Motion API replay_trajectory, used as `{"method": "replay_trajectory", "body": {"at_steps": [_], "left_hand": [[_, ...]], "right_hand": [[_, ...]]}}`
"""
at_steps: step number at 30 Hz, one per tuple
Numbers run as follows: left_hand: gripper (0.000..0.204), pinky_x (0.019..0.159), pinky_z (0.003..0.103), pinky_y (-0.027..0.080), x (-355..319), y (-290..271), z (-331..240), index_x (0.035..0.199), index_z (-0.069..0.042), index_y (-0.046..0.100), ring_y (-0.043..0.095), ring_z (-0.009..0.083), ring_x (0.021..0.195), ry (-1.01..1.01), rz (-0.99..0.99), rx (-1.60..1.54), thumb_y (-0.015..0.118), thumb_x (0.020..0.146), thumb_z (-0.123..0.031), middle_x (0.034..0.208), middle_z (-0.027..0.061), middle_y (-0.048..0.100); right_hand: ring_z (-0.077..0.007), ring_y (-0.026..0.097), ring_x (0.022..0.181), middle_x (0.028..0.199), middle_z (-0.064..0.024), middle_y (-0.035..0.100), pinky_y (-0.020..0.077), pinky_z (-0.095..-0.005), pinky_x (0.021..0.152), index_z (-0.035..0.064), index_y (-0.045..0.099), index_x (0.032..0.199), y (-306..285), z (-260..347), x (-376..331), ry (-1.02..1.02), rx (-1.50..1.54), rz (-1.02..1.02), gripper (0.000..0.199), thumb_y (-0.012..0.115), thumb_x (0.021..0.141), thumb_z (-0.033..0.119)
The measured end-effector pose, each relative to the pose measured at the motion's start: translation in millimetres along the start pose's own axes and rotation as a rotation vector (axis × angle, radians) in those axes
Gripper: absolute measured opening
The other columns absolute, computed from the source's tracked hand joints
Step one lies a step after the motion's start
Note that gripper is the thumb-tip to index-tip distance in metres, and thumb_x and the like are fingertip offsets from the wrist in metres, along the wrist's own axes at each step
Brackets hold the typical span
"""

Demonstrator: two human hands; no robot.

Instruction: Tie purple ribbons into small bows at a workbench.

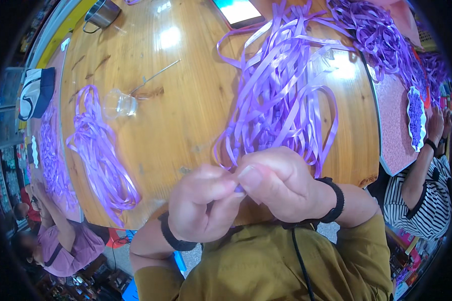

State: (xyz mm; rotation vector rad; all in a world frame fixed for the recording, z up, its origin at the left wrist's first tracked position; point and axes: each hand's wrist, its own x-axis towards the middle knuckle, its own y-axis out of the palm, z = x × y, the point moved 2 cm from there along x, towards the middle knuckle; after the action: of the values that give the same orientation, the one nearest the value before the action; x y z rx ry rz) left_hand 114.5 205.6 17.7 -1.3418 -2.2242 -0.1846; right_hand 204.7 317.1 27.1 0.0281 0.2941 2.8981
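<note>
My left hand (203, 203) and my right hand (284, 185) meet in front of my chest, fingertips pressed together. A small purple piece (239, 189) shows between them; fingers cover most of it, so its kind is unclear. Both hands are closed on it. Just beyond my hands lies a large loose heap of purple ribbon lanyards (281, 95), with small purple fittings on some of them. On the left of the table rests a smaller looped bundle of purple lanyards (98, 150).
A clear cup (119, 104) with a thin metal rod (158, 76) stands on the wooden table (186, 120). Farther off are a metal mug (102, 14) and a lit phone (238, 11). Co-workers sit at pink side tables; a white dish (416, 119) of purple pieces stands right.
</note>
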Motion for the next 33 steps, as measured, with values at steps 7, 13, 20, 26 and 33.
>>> {"method": "replay_trajectory", "body": {"at_steps": [7,13,20,26,33], "left_hand": [[0.019,0.061,0.021,0.041,-4.0,-6.8,6.3,0.101,0.002,0.046,0.051,0.0096,0.068,-0.330,0.005,-0.412,0.050,0.083,0.001,0.086,0.0079,0.051],[0.018,0.064,0.021,0.042,-4.0,-5.7,7.2,0.101,0.003,0.045,0.051,0.0094,0.071,-0.362,-0.013,-0.504,0.047,0.083,0.002,0.088,0.0090,0.051],[0.022,0.053,0.025,0.041,5.9,-5.3,3.5,0.102,-0.001,0.046,0.052,0.0130,0.062,-0.064,0.047,0.017,0.049,0.080,0.003,0.077,0.0095,0.053],[0.026,0.043,0.026,0.037,11.0,-7.4,-6.8,0.102,-0.009,0.049,0.050,0.0151,0.050,-0.043,0.171,0.160,0.050,0.080,0.004,0.062,0.0064,0.051],[0.020,0.057,0.023,0.041,2.8,-5.1,4.1,0.101,0.000,0.047,0.052,0.0122,0.067,-0.235,0.083,-0.051,0.049,0.082,0.005,0.080,0.0079,0.053]], "right_hand": [[-0.0084,0.042,0.055,0.058,-0.0016,0.048,0.0330,-0.0227,0.052,0.0047,0.047,0.064,-4.4,-2.6,3.6,0.172,0.257,-0.001,0.038,0.034,0.092,0.026],[-0.0090,0.043,0.055,0.059,-0.0018,0.048,0.0339,-0.0240,0.052,0.0044,0.047,0.063,-2.4,-4.3,2.6,0.088,0.246,0.007,0.038,0.035,0.092,0.026],[-0.0074,0.040,0.053,0.057,0.0004,0.045,0.0321,-0.0231,0.049,0.0034,0.049,0.066,-1.1,-6.2,0.2,0.090,0.225,-0.006,0.036,0.037,0.092,0.024],[-0.0046,0.037,0.052,0.056,0.0029,0.042,0.0296,-0.0216,0.046,0.0032,0.051,0.068,0.6,-5.0,-4.1,0.174,0.268,0.021,0.034,0.038,0.092,0.025],[-0.0051,0.035,0.051,0.056,0.0028,0.041,0.0301,-0.0216,0.047,0.0063,0.042,0.060,0.5,-3.9,3.4,0.014,0.256,-0.060,0.040,0.034,0.093,0.028]]}}
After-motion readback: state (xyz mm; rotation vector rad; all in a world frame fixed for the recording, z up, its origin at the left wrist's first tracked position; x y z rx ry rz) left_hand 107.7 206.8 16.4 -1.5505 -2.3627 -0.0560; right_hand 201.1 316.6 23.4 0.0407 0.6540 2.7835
